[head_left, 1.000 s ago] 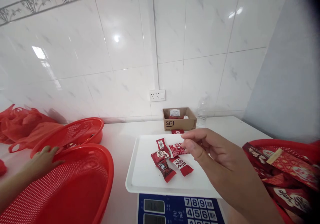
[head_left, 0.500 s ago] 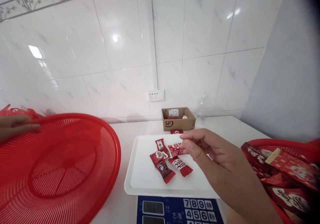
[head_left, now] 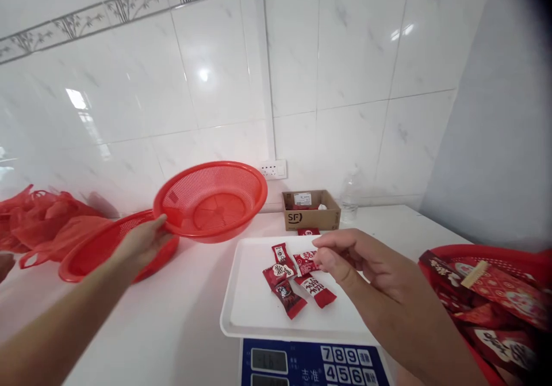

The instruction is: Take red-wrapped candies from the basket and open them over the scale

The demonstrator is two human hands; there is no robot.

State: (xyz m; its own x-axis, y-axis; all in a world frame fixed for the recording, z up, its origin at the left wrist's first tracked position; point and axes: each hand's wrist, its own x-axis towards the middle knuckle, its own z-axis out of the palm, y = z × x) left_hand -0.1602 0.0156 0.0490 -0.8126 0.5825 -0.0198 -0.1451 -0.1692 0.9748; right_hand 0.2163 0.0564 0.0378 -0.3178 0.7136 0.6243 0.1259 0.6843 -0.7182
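Note:
My left hand (head_left: pixel 144 241) reaches across from the lower left, its fingers closed on the near left rim of a red plastic colander basket (head_left: pixel 219 205) held tilted above the table. Over the white tray (head_left: pixel 244 311) of a blue weighing scale (head_left: pixel 304 369), my right hand (head_left: pixel 366 265) has thumb and forefinger pinched at the end of a small red snack packet (head_left: pixel 304 263). Several more wrapped snacks (head_left: pixel 290 298) lie beside it on the tray.
A second red basket (head_left: pixel 97 253) and red plastic bags (head_left: pixel 56 219) are at left. Part of another hand (head_left: pixel 4 265) shows at the left edge. Behind the tray stand a cardboard box (head_left: pixel 313 219) and a clear bottle (head_left: pixel 350 196). At right, a red basket (head_left: pixel 448 252) holds packets.
The red basket has moved away from me and rightward, uncovering the table, bags and second basket. My left forearm has come into view. My right hand keeps its pinch over the tray.

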